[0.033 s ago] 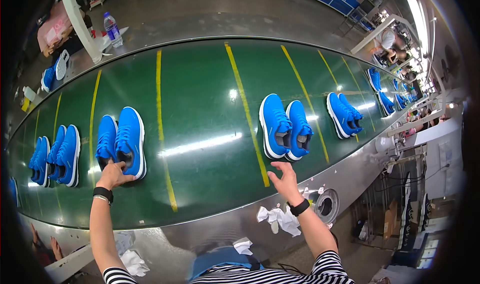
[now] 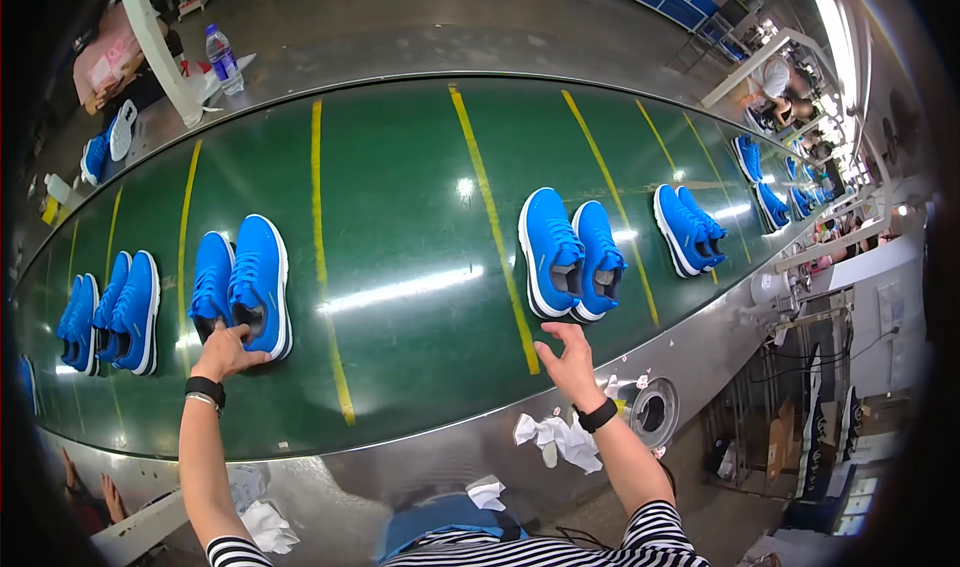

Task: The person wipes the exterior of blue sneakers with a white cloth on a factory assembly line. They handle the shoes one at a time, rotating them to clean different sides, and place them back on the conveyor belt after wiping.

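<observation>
My left hand (image 2: 230,351) is at the heels of a pair of blue sneakers with white soles, on the left part of the green conveyor belt (image 2: 400,207). Its thumb lies at the heel of the right blue sneaker (image 2: 260,272), and its fingers reach into the heel opening of the left blue sneaker (image 2: 211,277). My right hand (image 2: 568,359) hovers over the belt's near edge, thumb and fingers apart, with nothing in it. Just beyond its fingertips stands another pair, a blue sneaker (image 2: 548,252) beside its mate (image 2: 600,262), toes pointing away.
More blue sneakers stand at the left (image 2: 137,312) and at the right (image 2: 683,229). Crumpled white paper (image 2: 565,439) and a round metal fitting (image 2: 655,412) lie along the metal edge. A water bottle (image 2: 224,59) stands across the belt; a co-worker (image 2: 108,62) sits beyond.
</observation>
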Tool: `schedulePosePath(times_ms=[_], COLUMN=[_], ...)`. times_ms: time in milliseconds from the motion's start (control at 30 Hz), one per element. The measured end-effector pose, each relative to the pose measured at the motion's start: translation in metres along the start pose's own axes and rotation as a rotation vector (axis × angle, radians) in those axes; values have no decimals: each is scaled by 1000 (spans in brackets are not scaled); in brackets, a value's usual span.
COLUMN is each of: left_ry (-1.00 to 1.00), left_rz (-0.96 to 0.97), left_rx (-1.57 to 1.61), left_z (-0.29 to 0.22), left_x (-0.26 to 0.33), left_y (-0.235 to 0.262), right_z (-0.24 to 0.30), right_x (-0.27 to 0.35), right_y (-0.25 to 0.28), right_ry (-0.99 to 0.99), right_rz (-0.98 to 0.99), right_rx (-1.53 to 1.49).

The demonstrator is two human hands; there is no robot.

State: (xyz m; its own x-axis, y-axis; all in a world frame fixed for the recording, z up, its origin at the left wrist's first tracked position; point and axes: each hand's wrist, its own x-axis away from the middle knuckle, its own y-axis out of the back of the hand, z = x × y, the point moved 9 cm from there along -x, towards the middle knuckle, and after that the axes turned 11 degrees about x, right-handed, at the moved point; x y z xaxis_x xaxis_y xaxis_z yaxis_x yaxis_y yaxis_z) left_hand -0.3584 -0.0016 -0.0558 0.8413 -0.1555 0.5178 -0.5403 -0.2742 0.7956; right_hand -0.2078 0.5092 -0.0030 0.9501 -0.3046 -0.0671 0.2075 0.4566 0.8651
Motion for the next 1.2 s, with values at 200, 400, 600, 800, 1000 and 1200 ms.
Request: schedulePosePath(times_ms=[200, 400, 600, 800, 1000, 1200], left_ry=[29, 32, -56, -135, -199, -279], left_rz=[-105, -284, -328, -216, -65, -124], left_rx=[-12, -33, 116, 161, 153, 207], left_z=[-3, -19, -70, -113, -117, -120], left_x=[7, 24, 112, 241, 304, 324], left_y=[7, 15, -7, -64, -164, -161], right_z=[2, 43, 97, 65, 20, 69], right_x=[-12, 15, 157, 252, 211, 228], right_y=[2, -24, -66, -113, -70, -84], right_ry=[-65, -5, 156, 60, 2, -153], right_rz=[-34, 121, 797, 836, 314, 537], right_rx=[14, -202, -399, -358, -79, -510])
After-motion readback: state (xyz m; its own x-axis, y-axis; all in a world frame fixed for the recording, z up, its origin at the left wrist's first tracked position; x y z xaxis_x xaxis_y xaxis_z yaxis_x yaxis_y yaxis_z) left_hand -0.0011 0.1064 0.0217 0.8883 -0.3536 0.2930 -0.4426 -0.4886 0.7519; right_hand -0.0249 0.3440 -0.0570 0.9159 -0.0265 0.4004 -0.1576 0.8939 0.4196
